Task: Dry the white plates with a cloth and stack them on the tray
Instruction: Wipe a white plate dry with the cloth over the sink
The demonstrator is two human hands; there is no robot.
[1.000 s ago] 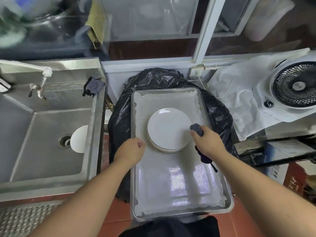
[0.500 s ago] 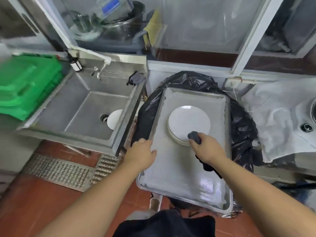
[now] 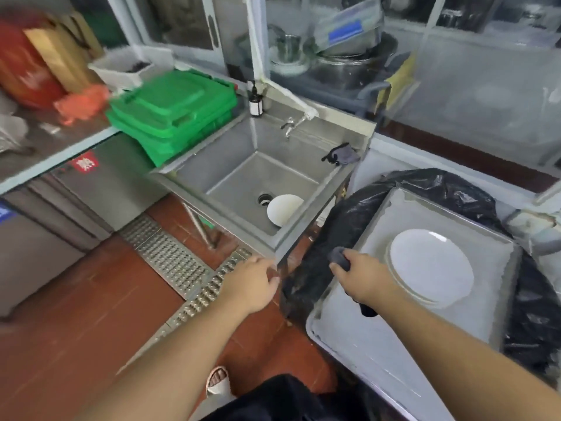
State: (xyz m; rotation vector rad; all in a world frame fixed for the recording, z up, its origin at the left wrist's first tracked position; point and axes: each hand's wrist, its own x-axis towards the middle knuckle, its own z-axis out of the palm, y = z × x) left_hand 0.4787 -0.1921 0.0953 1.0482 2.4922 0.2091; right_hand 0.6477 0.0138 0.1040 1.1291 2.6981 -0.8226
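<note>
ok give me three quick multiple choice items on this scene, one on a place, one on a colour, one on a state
1. Where is the lone round white plate?
A) in the steel sink
B) on the floor
C) on the green boards

2. What colour are the stacked plastic boards?
A) blue
B) green
C) yellow

3. What does the right hand hold?
A) nothing
B) a plate
C) a dark grey cloth

Answers: 1 A, it leans by the drain of the steel sink. 2 B, plainly green. 3 C, fingers curl round the cloth; the left hand holds nothing.
</note>
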